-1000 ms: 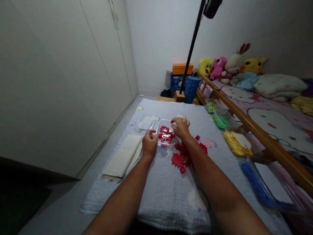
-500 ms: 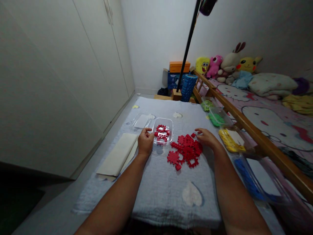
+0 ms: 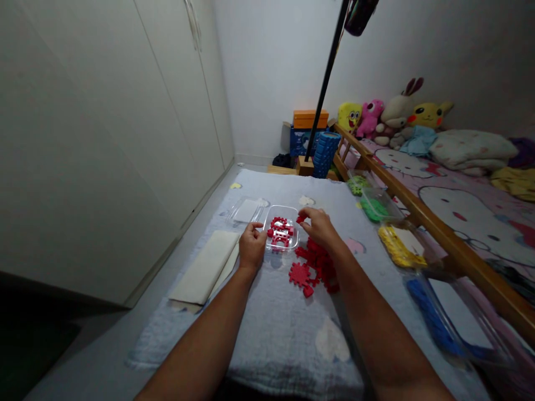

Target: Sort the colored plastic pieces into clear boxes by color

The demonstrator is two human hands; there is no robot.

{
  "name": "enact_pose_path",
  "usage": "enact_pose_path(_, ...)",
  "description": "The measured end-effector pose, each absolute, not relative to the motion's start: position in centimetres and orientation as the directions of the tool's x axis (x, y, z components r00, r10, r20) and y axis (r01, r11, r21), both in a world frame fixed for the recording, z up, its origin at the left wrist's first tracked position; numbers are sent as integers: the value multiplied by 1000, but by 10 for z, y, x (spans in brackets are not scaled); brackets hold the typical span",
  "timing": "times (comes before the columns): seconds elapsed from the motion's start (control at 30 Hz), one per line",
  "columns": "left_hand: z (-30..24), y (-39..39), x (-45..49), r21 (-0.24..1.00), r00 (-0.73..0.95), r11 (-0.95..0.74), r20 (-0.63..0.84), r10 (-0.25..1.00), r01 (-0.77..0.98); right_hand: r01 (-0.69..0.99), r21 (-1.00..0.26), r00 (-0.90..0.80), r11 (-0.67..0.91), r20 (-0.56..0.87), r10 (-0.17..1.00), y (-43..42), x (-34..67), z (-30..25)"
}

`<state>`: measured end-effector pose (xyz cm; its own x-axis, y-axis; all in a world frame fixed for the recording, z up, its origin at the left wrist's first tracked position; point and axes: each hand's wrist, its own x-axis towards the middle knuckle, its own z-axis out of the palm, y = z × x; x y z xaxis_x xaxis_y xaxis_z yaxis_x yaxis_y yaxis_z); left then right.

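Note:
A clear plastic container (image 3: 282,208) with several red toy building pieces (image 3: 281,231) in it stands on the cloth-covered table. My left hand (image 3: 252,245) is at its left side, fingers closed against the wall near the rim. My right hand (image 3: 318,226) is at the container's right edge, pinching a small red building block (image 3: 300,219) between thumb and fingers. Under my right forearm lies a heap of red building pieces (image 3: 320,262), partly hidden by the arm. A square toothed red piece (image 3: 299,274) and a small red block (image 3: 308,291) lie at its near edge.
Left of the container are a clear lid (image 3: 246,210) and a folded beige sheet (image 3: 205,267). Along the right edge, by the wooden bed rail (image 3: 443,223), stand containers of green (image 3: 375,209), yellow (image 3: 400,248) and blue pieces (image 3: 434,320). A black pole (image 3: 328,78) rises behind the table.
My right hand has moved left from the heap's right side to the container's right rim, carrying a small red block. My left hand has stayed at the container. The view has shifted slightly.

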<state>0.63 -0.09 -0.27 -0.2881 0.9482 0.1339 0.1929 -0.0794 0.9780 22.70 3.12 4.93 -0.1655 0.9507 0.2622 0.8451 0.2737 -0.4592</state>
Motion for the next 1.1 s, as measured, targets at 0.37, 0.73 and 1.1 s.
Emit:
enact_pose_path(0.37,-7,1,6,978,-282,-93,144,949,184,925,-347,-36,155,326,945,28,209,44)
enact_pose_path(0.73,-5,0,7,978,-285,-81,135,949,193,937,-343,17,72,250,968,-21,282,26)
enact_pose_path(1.1,-9,2,5,970,-280,-112,172,944,217,948,-318,61,-13,144,988,-34,278,16)
